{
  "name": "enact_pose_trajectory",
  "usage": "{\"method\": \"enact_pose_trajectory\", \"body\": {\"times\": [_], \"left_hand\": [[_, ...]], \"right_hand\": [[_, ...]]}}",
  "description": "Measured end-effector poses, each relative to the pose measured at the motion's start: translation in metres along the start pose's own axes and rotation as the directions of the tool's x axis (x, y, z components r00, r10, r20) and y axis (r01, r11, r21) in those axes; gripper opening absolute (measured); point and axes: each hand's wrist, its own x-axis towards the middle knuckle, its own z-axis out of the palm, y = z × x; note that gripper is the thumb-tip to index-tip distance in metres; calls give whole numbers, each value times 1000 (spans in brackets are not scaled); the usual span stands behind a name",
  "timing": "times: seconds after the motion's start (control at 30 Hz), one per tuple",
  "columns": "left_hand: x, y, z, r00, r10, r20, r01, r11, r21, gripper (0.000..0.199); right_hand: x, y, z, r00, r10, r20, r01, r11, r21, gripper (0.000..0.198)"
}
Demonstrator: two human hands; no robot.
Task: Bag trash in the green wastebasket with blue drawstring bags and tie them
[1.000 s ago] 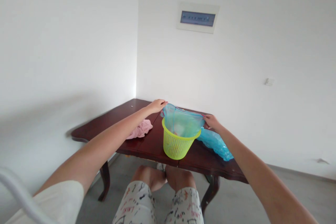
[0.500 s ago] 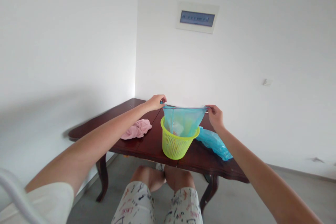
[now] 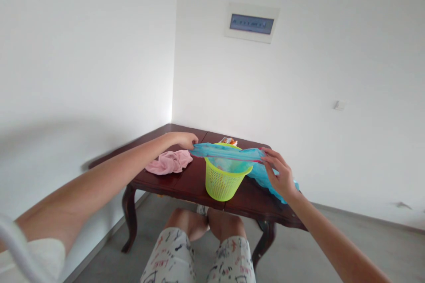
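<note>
A thin blue plastic bag (image 3: 229,152) with a pinkish-red edge is stretched sideways over the mouth of a yellow-green mesh basket (image 3: 224,181). Part of the bag hangs down inside the basket. My left hand (image 3: 186,139) is closed on the bag's left end, just beyond the basket's rim. On the other side, my right hand (image 3: 279,172) pinches the right end between thumb and fingers. What lies deeper in the basket shows only faintly through the plastic.
A pink cloth (image 3: 170,162) lies crumpled left of the basket on the dark red wooden table (image 3: 192,185). Another blue plastic bag (image 3: 268,182) lies to the right, partly behind my right hand. Behind the basket sits a small orange-and-white item (image 3: 229,141). White walls border the table.
Both hands have lowered and spread apart, the left moving outward. The bag's top is now pulled into a low, wide band. An orange-and-white item behind the basket has come into view.
</note>
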Motion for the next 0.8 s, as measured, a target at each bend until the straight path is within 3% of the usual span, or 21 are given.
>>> {"method": "enact_pose_trajectory", "body": {"times": [0.13,0.23,0.33,0.4,0.47,0.57,0.67,0.8], "left_hand": [[-33,-4,7,999,51,9,-50,996,-75,22],[-59,-4,23,997,83,4,-81,987,-141,31],[-86,-2,44,995,102,-8,-100,953,-287,45],[-104,2,55,996,89,-1,-80,895,-439,53],[-118,7,61,998,60,20,-41,848,-528,54],[-132,18,59,996,81,25,-55,844,-533,48],[-135,28,52,994,106,-7,-88,788,-610,43],[-131,40,39,993,24,-116,-105,630,-769,49]], "right_hand": [[-37,-31,0,997,43,64,-46,998,34,28],[-63,-50,10,957,290,-9,-274,914,299,26],[-83,-63,17,804,591,-68,-448,677,583,30],[-91,-68,16,697,715,-52,-518,553,652,42],[-95,-70,13,634,773,22,-607,479,634,54],[-94,-67,9,604,757,248,-759,451,470,67],[-87,-64,4,579,712,397,-815,507,279,71],[-64,-68,-11,558,656,508,-798,591,113,71]]}}
